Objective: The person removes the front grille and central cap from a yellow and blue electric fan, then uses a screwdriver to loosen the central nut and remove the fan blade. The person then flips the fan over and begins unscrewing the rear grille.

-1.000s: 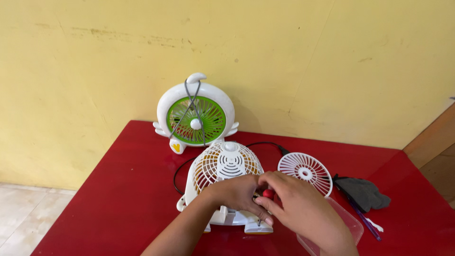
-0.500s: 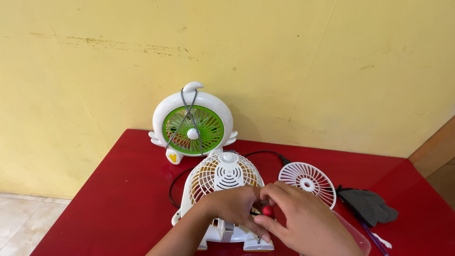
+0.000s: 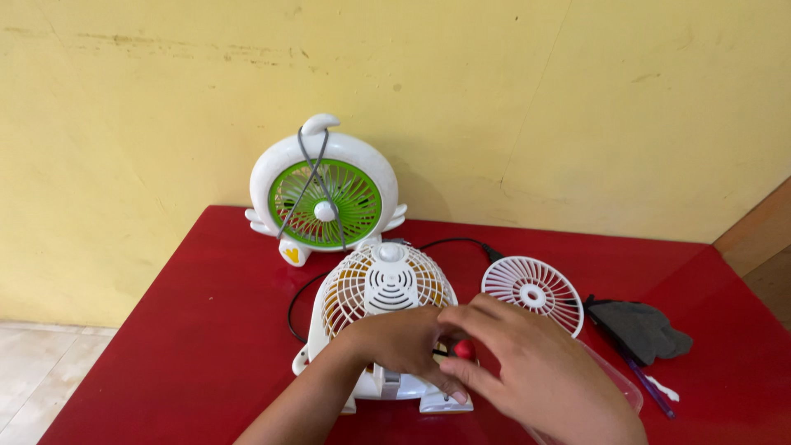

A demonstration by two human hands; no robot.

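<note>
Orange-bladed white fan [image 3: 383, 301] lies near the front middle of the red tabletop [image 3: 189, 330], its grille facing up and away. Behind it to the left, a white fan with a green grille [image 3: 324, 202] stands against the yellow wall [image 3: 494, 99]. The left hand [image 3: 404, 342] rests on the fan's lower body, fingers curled over it. The right hand [image 3: 527, 371] pinches a small red knob [image 3: 465, 349] between thumb and fingers. Further right lie a loose white grille [image 3: 533, 290], a clear plastic tub [image 3: 614, 383], a grey cloth [image 3: 643, 330] and a pen [image 3: 647, 383].
</note>
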